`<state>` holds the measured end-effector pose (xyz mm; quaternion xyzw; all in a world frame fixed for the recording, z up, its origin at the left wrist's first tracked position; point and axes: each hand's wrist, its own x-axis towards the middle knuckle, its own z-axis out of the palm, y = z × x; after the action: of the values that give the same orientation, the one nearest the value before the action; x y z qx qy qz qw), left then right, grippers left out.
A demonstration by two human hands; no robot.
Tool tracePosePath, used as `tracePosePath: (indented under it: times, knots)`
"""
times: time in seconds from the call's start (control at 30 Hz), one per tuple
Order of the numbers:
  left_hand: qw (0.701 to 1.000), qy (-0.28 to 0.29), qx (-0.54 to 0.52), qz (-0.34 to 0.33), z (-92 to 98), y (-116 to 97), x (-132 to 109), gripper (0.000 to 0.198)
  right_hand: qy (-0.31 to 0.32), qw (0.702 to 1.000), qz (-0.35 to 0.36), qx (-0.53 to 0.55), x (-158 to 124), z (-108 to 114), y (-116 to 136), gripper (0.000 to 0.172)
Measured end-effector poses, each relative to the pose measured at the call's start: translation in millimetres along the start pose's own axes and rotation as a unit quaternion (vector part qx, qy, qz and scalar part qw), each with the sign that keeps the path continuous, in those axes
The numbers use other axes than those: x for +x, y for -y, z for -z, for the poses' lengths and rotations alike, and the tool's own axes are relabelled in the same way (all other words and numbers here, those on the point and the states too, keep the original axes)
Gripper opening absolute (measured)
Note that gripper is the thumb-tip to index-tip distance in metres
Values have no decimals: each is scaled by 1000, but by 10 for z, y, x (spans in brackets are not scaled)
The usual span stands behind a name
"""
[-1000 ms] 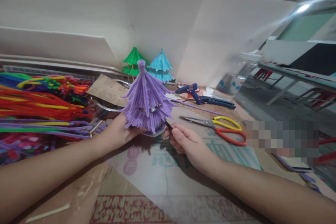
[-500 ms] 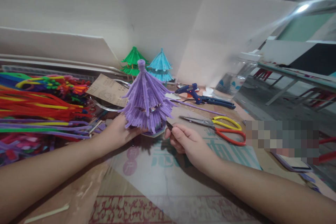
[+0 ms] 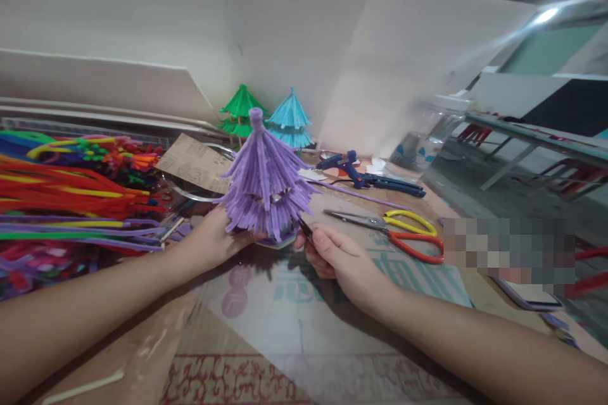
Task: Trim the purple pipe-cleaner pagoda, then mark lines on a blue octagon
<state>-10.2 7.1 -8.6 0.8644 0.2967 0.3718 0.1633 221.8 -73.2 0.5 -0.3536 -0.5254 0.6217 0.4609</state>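
Observation:
A purple pagoda made of pipe cleaners stands upright on the table. My left hand grips its lower left edge, fingers hidden under the fringe. My right hand is closed around a small dark tool, whose tip touches the lower right fringe of the pagoda. I cannot make out what kind of tool it is.
A pile of coloured pipe cleaners fills the left. Green and blue pagodas stand at the back. A blue glue gun, scissors, a cardboard piece and a plastic jar lie to the right.
My right hand has shifted slightly left and closer to the pagoda's fringe. My left hand and the pagoda stay still.

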Motion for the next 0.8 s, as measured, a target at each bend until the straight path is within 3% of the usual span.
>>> tracePosePath:
  times: [0.8]
  knots:
    - [1000, 0, -6, 14, -12, -14, -1, 40, 3, 999, 14, -31, 10, -22, 22, 55]
